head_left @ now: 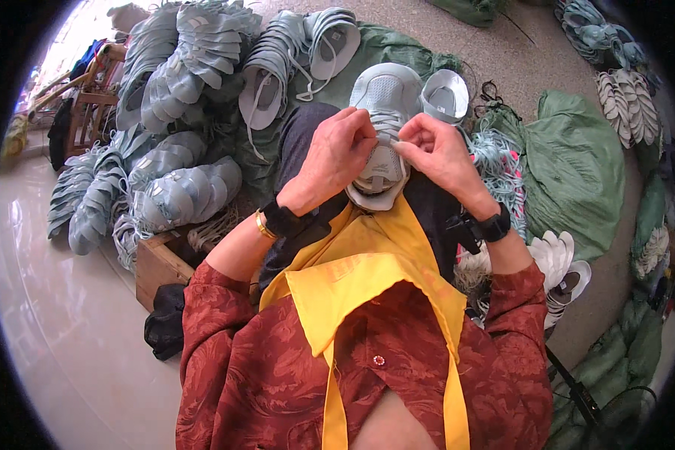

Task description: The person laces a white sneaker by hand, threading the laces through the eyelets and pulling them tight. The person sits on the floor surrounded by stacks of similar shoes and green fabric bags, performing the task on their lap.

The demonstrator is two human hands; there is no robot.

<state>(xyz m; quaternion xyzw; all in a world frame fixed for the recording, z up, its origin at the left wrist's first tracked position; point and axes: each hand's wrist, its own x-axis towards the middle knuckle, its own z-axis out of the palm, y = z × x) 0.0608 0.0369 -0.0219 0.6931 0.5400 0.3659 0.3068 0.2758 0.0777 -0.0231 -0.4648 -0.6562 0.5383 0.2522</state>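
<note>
A pale grey-blue shoe upper [388, 86] lies over my lap, toe pointing away from me, its tongue and collar toward my yellow apron [375, 281]. Thin laces [386, 120] cross its middle. On the left edge of the lacing, my left hand [336, 154] is closed in a pinch. My right hand [440, 154] pinches at the right edge, thumb and forefinger together beside the tongue [382, 161]. Both pinches appear to be on the shoelace, though the strand between the fingertips is barely visible. Another pale upper [445, 96] rests just beyond my right hand.
Nested stacks of grey-blue uppers [191, 67] fill the left, above a wooden box [161, 266]. More uppers [266, 82] lie ahead on green cloth. To the right are bundled laces [499, 161], a green sack [577, 172] and white shoe pieces [553, 259].
</note>
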